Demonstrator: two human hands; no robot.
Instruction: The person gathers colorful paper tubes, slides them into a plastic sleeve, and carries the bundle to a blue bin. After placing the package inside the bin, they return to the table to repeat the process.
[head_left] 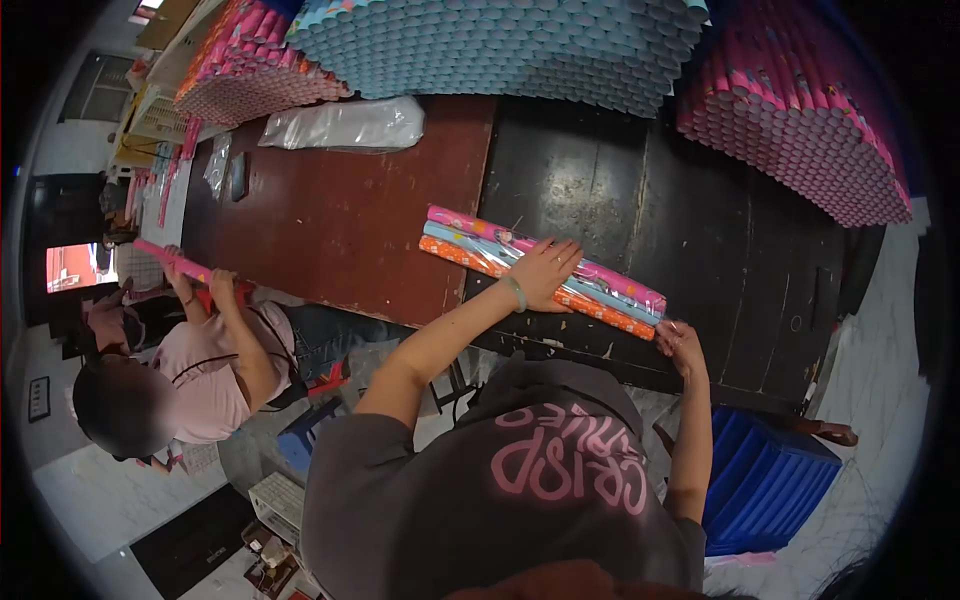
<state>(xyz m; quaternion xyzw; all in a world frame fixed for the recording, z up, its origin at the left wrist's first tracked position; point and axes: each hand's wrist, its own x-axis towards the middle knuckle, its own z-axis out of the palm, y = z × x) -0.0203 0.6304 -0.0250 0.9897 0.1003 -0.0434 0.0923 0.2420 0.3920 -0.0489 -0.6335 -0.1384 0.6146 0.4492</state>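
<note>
A bundle of three wrapping paper rolls, one pink (610,280), one light blue (455,236) and one orange with a white pattern (605,313), lies slantwise on the table. Clear, shiny plastic sleeve film (487,250) covers the rolls. My left hand (548,275) rests flat across the middle of the bundle, fingers stretched out, a bracelet on the wrist. At the bundle's right end, my right hand (682,347) has its fingers bent together at the loose end of the plastic sleeve. Its fingertips are partly blurred.
Large stacks of light blue rolls (500,50) and pink rolls (790,120) stand at the table's far side. Plastic sleeves (345,125) lie at the back left. A co-worker (215,375) at left holds a pink roll (170,260). Blue crates (770,480) stand below right.
</note>
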